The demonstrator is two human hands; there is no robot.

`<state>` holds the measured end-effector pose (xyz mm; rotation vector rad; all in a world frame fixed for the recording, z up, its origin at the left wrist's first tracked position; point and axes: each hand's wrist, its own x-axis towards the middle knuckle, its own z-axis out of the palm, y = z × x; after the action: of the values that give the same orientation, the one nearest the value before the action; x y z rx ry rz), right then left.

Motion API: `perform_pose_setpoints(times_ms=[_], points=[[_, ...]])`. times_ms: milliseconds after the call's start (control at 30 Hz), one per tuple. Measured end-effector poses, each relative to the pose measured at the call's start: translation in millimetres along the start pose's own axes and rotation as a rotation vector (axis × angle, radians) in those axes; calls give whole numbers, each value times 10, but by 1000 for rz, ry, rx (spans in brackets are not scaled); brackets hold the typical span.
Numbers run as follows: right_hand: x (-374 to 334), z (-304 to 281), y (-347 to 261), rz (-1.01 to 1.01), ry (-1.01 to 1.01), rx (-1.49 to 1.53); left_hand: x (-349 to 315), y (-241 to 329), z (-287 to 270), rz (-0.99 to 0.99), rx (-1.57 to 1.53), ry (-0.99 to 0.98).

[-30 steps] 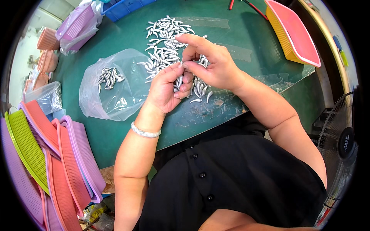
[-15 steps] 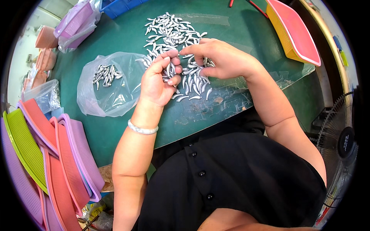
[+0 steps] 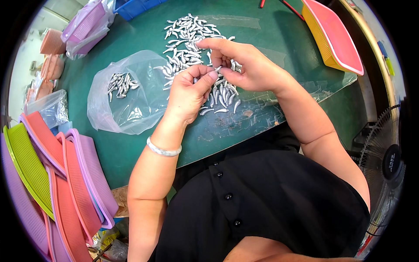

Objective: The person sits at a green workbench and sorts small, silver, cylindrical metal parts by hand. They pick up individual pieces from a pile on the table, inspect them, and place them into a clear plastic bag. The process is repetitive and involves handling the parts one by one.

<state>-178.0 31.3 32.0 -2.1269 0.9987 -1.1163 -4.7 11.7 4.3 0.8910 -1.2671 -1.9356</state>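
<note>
Small silver fish-shaped pieces [image 3: 190, 28], curved with thin tails, lie in a long heap on the green tabletop [image 3: 144, 35]. My left hand [image 3: 188, 94] is closed at the near end of the heap, back upward. Between its thumb and index finger a silver piece [image 3: 218, 69] sticks out; the inside of the palm is hidden. My right hand [image 3: 251, 67] hovers just to the right, its index finger stretched over the heap and apart from the thumb. Its other fingers curl under, and its thumb is close beside that piece. A clear plastic bag [image 3: 146, 105] with several silver pieces lies left.
Stacked pink, green and purple plastic baskets [image 3: 72, 174] stand at the lower left. A yellow and pink basket [image 3: 334, 37] is at the far right, a blue crate [image 3: 135, 8] at the back. A black fan [image 3: 384, 161] stands on the right.
My left hand has turned over from palm-up with several silver pieces showing, and its thumb now pinches forward. The right index finger has stretched out over the heap.
</note>
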Motion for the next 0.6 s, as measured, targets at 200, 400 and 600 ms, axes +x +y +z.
perform_pose_setpoints(times_ms=[200, 400, 600], points=[[-3, 62, 37, -87, 101, 177, 1, -3, 8, 76, -14, 9], [-1, 51, -7, -91, 122, 165, -11, -29, 6, 335, 227, 66], [3, 31, -21, -120, 157, 38, -30, -5, 28, 371, 177, 23]])
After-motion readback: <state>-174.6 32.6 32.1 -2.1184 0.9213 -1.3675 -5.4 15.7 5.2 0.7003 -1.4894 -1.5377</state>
